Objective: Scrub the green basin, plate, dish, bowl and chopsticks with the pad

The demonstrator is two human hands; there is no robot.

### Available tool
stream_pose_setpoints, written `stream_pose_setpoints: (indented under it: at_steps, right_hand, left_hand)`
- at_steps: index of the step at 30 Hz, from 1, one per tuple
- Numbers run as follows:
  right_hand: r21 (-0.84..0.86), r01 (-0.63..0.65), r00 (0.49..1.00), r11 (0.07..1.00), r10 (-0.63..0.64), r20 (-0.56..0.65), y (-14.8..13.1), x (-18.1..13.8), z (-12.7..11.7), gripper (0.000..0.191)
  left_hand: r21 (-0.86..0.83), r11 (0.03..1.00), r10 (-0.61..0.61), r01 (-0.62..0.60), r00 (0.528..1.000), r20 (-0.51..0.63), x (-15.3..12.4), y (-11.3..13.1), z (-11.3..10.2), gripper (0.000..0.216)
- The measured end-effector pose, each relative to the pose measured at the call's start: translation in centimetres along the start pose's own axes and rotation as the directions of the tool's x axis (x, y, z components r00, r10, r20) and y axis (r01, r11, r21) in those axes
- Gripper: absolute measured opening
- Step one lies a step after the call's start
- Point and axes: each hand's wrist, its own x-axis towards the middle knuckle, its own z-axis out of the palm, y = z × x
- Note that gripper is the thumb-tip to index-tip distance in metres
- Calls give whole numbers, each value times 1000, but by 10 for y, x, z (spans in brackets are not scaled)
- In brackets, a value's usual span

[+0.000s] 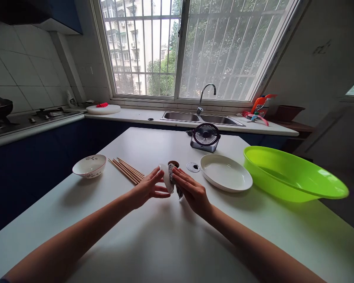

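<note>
A small white dish (166, 180), tipped up on its edge, is held above the table by my left hand (147, 188), its fingers curled around the rim. My right hand (194, 192) presses a grey cloth (179, 192) against the dish's face. Part of the cloth hangs below my right fingers. Just behind the dish, a brown round object (173, 163) is partly hidden, and its kind cannot be made out. Several wooden chopsticks (126, 171) lie beside my left hand. Farther left is a flowered bowl (90, 166). To the right of my right hand rests a white plate (225, 173).
A lime-green basin (292, 173) stands at the table's right side. Toward the back is a small black fan (205, 137), with a white disc (193, 167) with a dark hole in front of it. Beyond the table, a double sink (181, 116) is set in the counter (129, 114).
</note>
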Motion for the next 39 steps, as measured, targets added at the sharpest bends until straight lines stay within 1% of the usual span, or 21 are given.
stream_pose_setpoints:
  at_steps: [2, 5, 11, 14, 21, 25, 28, 32, 36, 39]
  right_hand:
    - [-5, -13, 1000, 1000, 12, -13, 0, -1, 0, 56]
    - [-43, 38, 999, 998, -37, 17, -1, -1, 0, 56]
    - [-122, 158, 984, 980, -146, 97, -2, -1, -3, 58]
    - [-150, 204, 974, 967, -186, 127, -2, 0, -4, 56]
    - [-185, 227, 971, 956, -206, 124, -1, 1, -5, 57]
    - [-160, 187, 980, 969, -172, 103, 2, 0, -7, 58]
    - [-122, 129, 991, 984, -121, 64, 6, -3, -7, 59]
    - [-78, 72, 997, 994, -69, 36, 10, -5, -5, 60]
    - [-57, 18, 999, 998, -16, 39, 11, -6, -4, 57]
    - [-23, -48, 998, 999, 49, 25, 10, -5, -4, 53]
  left_hand:
    - [0, 1000, 15, -15, 1000, 25, 0, 0, -1, 68]
    - [-9, 999, 32, -32, 999, 20, 0, -2, -1, 63]
    - [-136, 991, -10, 4, 999, -40, 4, -4, 0, 69]
    - [-204, 979, -32, 19, 998, -63, 4, -3, 2, 68]
    - [-287, 958, 24, -26, 1000, -10, 3, 1, 2, 65]
    - [-324, 943, 81, -69, 996, 23, 1, 6, 0, 70]
    - [-327, 941, 118, -85, 990, 81, -1, 12, -1, 75]
    - [-301, 948, 152, -101, 976, 153, -2, 15, -5, 72]
    - [-276, 956, 141, -98, 980, 139, 2, 10, -14, 71]
    - [-228, 967, 147, -118, 983, 114, 6, 5, -21, 71]
